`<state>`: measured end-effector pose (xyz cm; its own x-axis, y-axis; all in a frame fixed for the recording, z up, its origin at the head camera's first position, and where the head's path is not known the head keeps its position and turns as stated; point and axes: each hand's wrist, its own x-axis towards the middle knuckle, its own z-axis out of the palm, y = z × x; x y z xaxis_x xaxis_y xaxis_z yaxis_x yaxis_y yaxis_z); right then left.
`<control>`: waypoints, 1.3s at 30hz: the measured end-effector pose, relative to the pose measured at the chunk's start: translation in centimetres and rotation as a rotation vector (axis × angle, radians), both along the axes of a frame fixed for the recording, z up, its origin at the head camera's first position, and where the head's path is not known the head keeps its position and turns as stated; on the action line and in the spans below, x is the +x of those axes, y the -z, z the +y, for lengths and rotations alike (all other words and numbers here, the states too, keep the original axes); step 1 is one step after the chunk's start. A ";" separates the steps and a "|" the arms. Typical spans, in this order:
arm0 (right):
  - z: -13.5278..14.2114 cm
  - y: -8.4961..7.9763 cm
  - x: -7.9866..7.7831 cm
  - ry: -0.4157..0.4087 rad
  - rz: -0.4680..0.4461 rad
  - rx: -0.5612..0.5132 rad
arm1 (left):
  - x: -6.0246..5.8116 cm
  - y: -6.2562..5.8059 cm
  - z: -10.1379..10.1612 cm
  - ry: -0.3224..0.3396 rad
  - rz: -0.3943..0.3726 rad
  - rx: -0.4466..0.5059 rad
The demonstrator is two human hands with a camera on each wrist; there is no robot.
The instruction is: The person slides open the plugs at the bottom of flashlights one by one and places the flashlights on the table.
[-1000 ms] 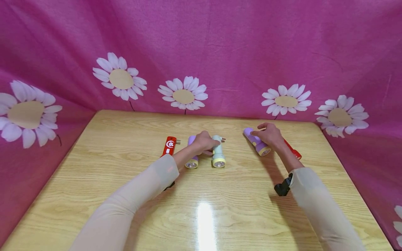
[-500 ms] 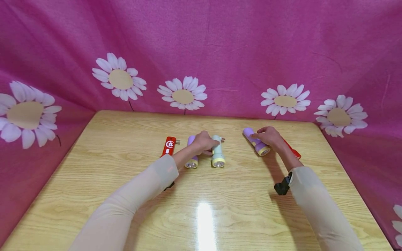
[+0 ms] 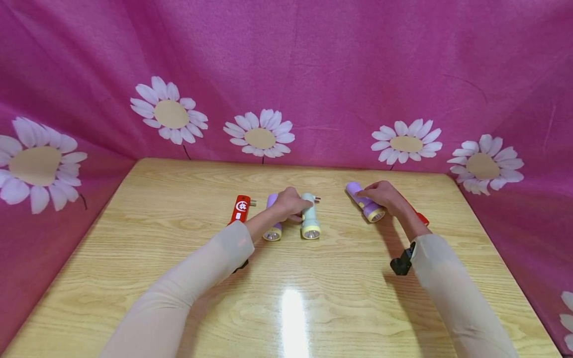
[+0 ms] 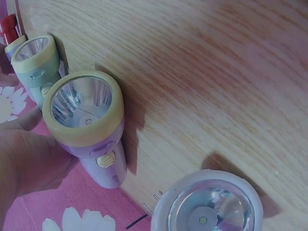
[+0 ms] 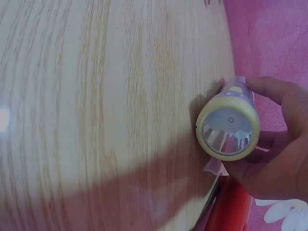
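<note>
In the head view a pale green flashlight point(image 3: 310, 221) with a yellow rim lies lens toward me, metal prongs sticking out near its far end. My left hand point(image 3: 290, 204) grips its body between thumb and fingers, reaching over a purple flashlight point(image 3: 272, 233) just to the left. Farther right, a second purple flashlight point(image 3: 374, 211) lies slanted. My right hand point(image 3: 386, 195) holds that one from its right side; the right wrist view shows the thumb near its yellow switch point(image 5: 236, 89) and the fingers under its far side.
A red flashlight point(image 3: 240, 208) with prongs lies left of the left forearm, its near end hidden. Another red flashlight point(image 3: 423, 219) is partly covered by the right hand and wrist. The wooden table point(image 3: 340, 298) meets a pink flowered cloth point(image 3: 331, 89) at the back and sides.
My right hand has come down slightly and its fingers, raised over the right purple flashlight before, now hold it. The left hand stays on the pale green flashlight.
</note>
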<state>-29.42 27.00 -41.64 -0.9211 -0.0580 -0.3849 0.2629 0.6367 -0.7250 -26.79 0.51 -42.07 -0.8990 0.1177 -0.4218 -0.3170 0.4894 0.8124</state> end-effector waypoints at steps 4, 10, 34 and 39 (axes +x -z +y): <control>0.0 0.2 -0.2 -0.007 -0.018 0.000 | 0.0 -0.1 0.0 -0.007 -0.007 0.001; 0.0 0.0 -0.2 -0.032 -0.025 0.042 | -0.1 -0.2 0.1 -0.018 -0.024 -0.009; 0.4 -0.3 0.1 -0.062 -0.046 0.033 | 0.4 -0.7 -0.2 -0.012 -0.015 0.013; 0.4 -0.2 0.2 -0.077 -0.045 0.030 | 0.7 -0.7 -0.4 -0.020 -0.003 0.070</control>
<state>-29.24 27.44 -41.39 -0.8962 -0.1153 -0.4283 0.2444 0.6774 -0.6938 -26.14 0.15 -41.38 -0.9002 0.1288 -0.4161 -0.3290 0.4250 0.8433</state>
